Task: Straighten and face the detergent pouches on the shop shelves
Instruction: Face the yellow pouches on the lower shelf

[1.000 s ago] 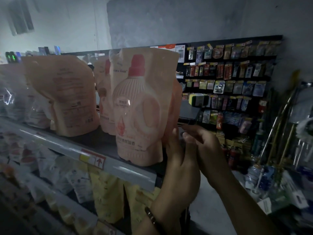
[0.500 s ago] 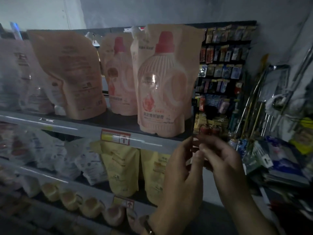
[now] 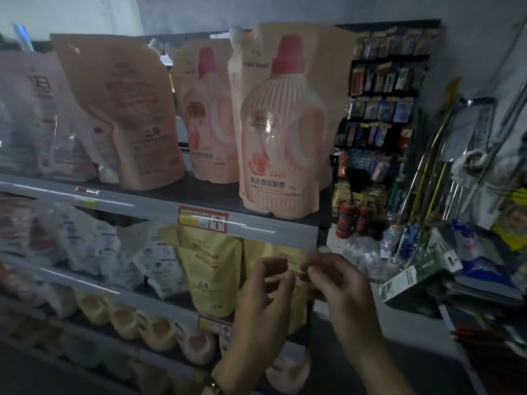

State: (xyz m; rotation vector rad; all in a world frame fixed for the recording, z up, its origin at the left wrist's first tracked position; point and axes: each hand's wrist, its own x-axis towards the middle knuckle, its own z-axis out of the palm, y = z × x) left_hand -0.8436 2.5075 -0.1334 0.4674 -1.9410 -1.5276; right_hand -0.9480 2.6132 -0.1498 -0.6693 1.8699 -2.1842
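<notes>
Front pink pouch (image 3: 281,132) reads "高定香氛留香"; left hand (image 3: 263,297), right hand (image 3: 339,280) half-curled, empty.

- One head-worn wide-angle view, standing close before the grey metal top shelf (image 3: 159,208), facing forward and slightly down.
- The shelf run recedes to the left; its right end corner sits near the frame's middle.
- The tall peach detergent pouch printed with a red-capped bottle (image 3: 281,124) at that corner fills the upper centre, very near.
- Both forearms enter from the bottom edge.
- The dark pegboard rack of small packets (image 3: 385,89) lies farther off at right.
- Edges blur and bend.
</notes>
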